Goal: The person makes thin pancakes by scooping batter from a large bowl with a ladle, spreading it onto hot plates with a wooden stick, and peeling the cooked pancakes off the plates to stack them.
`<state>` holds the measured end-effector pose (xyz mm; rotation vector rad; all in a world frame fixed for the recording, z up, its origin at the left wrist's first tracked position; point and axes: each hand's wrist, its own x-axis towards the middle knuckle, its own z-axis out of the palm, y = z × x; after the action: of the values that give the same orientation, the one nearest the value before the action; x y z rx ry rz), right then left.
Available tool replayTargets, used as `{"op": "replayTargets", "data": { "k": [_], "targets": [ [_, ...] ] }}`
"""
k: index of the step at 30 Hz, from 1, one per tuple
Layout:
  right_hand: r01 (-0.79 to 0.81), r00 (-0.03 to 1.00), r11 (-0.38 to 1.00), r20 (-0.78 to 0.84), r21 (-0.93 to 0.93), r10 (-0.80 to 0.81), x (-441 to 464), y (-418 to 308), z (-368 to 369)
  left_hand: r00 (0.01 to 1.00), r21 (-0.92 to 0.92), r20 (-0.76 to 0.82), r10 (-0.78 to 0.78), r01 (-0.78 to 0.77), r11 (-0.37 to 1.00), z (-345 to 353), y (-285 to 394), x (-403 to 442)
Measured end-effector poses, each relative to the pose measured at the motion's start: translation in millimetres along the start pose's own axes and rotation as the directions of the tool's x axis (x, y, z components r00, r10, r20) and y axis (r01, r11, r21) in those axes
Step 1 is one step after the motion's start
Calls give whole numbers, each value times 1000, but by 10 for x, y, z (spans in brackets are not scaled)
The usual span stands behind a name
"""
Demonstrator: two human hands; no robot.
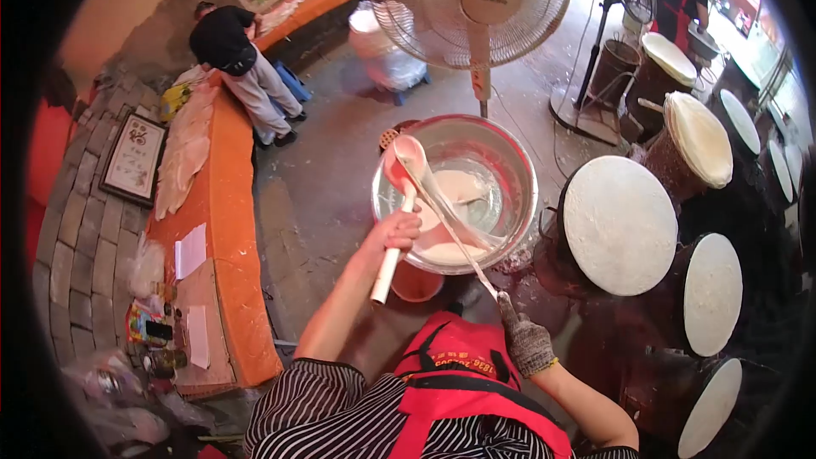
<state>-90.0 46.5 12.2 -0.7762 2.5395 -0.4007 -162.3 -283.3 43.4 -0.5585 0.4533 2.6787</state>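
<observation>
My left hand (401, 229) is closed round the pale handle of a ladle (407, 161), its batter-coated bowl raised over the big metal basin (529, 172). Runny white batter (446, 252) lies in the basin. My right hand (524, 338), in a grey knitted glove, grips the near end of a thin stick (473, 267). The stick slants up to the ladle's bowl, and a sheet of batter hangs beside it into the basin. Batter hides the stick's far end.
Round griddles (619, 225) with white tops stand along the right. A pedestal fan (472, 4) rises behind the basin. An orange counter (231, 246) runs along the left, with flat sheets (189, 144) on it. Two other people work farther off, one left, one right.
</observation>
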Motion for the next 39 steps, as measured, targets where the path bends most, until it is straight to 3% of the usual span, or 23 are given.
{"op": "replayTargets", "data": {
  "k": [3,5,8,10,12,14,16,18,20,21,22,24,25,26,29,32,33,35,36,37,38,39],
  "targets": [
    [161,939,983,-294,-88,-180,1,18,111,993,264,-18,117,-108,959,638,256,-507],
    [241,826,963,-496,-119,-268,39,-120,-70,989,416,21,145,-140,899,1025,491,-778],
    [142,812,980,-549,-143,-198,-7,-410,-549,983,580,64,171,-176,795,1596,845,-1157],
    [124,714,975,-665,-186,-218,92,-474,-710,949,806,154,274,-281,520,1864,1132,-1245],
    [51,630,961,-739,-271,-241,281,-424,-609,951,891,132,279,-237,387,1886,1259,-1213],
    [-52,658,966,-736,-254,-158,391,-542,-454,965,926,55,257,-146,349,1591,1459,-922],
    [-147,718,949,-689,-281,-93,586,-597,-354,978,819,-156,140,49,572,1294,1753,-498],
    [-193,762,953,-647,-234,-4,521,-633,-176,922,360,-324,-211,327,874,1048,1944,-90],
    [-254,791,939,-608,-232,64,300,-536,5,881,370,-300,-365,460,807,919,1882,78],
    [-278,792,942,-599,-186,115,85,-444,154,866,403,-334,-371,487,775,969,1819,164],
    [-266,710,951,-699,-157,83,-108,-361,274,852,436,-367,-374,513,740,1072,1737,228],
    [-237,569,970,-800,60,188,-672,-196,753,814,556,-426,-395,580,595,1329,1454,389],
    [-340,490,908,-778,247,395,-934,-309,916,797,610,-452,-400,604,513,1422,1301,509],
    [-423,375,798,-718,429,586,-1176,-452,1014,754,649,-471,-457,648,400,1497,1163,693],
    [-569,81,563,-641,599,763,-1660,-783,1306,631,751,-541,-556,660,19,1906,418,1042],
    [-595,-225,124,-313,794,923,-1910,-1201,1851,538,860,-506,-674,371,-350,2361,-680,1094],
    [-557,-336,-11,-214,830,917,-1981,-1296,2135,491,833,-553,-673,326,-447,2485,-1141,1132],
    [-370,-525,-127,-94,920,846,-2065,-1356,2609,360,759,-648,-671,234,-607,2715,-2217,1106],
    [-282,-593,-150,-49,948,804,-2159,-1385,2538,261,774,-620,-740,47,-632,2813,-2816,1015],
    [-189,-657,-161,-3,969,754,-2260,-1415,2463,138,778,-599,-789,-134,-614,2892,-3417,872],
    [-157,-698,-169,11,973,716,-2433,-1446,2441,52,749,-634,-772,-205,-630,2992,-3958,628],
    [91,-733,-18,79,996,676,-2562,-1444,2646,-34,725,-663,-748,-278,-630,3091,-4501,379]
  ]
}}
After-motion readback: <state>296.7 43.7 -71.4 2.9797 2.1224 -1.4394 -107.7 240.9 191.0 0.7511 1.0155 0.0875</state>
